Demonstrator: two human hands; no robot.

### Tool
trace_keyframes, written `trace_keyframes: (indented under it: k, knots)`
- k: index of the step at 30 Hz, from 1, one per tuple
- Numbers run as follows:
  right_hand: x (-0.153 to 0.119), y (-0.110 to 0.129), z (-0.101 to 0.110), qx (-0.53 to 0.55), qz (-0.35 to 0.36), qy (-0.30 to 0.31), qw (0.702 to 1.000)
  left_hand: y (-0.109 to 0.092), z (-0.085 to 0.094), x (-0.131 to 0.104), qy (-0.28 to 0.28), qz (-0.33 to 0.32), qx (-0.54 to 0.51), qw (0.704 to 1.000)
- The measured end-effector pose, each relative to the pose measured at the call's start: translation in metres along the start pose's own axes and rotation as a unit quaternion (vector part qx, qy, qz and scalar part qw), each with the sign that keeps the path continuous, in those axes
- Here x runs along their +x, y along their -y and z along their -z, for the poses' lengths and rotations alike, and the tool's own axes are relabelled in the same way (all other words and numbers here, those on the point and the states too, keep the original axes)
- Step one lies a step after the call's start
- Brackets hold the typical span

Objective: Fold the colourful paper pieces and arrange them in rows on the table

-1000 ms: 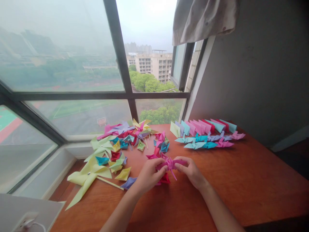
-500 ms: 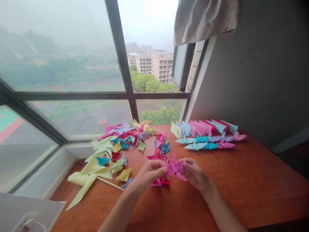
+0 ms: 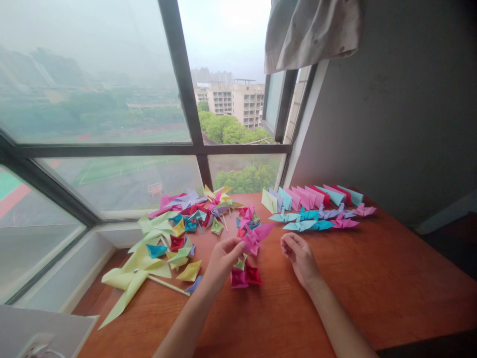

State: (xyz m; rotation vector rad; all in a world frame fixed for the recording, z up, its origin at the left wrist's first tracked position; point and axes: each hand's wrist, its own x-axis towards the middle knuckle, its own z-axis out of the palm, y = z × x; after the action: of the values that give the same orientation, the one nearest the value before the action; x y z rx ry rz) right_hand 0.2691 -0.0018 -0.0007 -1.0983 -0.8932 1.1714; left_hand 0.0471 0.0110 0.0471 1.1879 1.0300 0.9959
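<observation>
You have one table [image 3: 372, 283], two hands, left [image 3: 225, 248] and right [image 3: 301, 261], and one pink folded-paper figure [image 3: 258, 235] in the left. Of paper birds [image 3: 300, 225], your front row counts three, the next at least four. About ten folded paper pieces [image 3: 302, 198] stand behind those. You can count at least four pinwheels [image 3: 128, 283], and more than ten paper boats [image 3: 190, 271], overlapping too much for exactness.
</observation>
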Motion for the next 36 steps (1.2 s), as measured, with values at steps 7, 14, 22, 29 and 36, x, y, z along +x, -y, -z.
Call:
trace_keyframes:
  k: [7, 14, 22, 29, 36]
  knots:
    - [-0.015, -0.002, -0.017, -0.209, 0.162, 0.085, 0.961, 0.008, -0.005, 0.001, 0.007, -0.04, 0.05, 0.998]
    - [-0.014, -0.005, -0.019, -0.277, 0.215, 0.068, 0.934, 0.022, -0.009, -0.001, 0.05, -0.09, 0.129, 0.986]
    - [-0.012, -0.007, -0.019, -0.272, 0.2, 0.055, 0.94, 0.016, -0.012, -0.005, 0.079, -0.122, 0.2, 0.969]
    - [-0.006, -0.004, -0.01, -0.298, 0.223, -0.025, 0.928, 0.009, -0.013, -0.006, 0.08, -0.147, 0.24, 0.956]
    - [-0.005, 0.014, 0.055, -0.353, 0.234, -0.158, 0.892, 0.0, -0.007, -0.005, 0.08, -0.122, 0.213, 0.966]
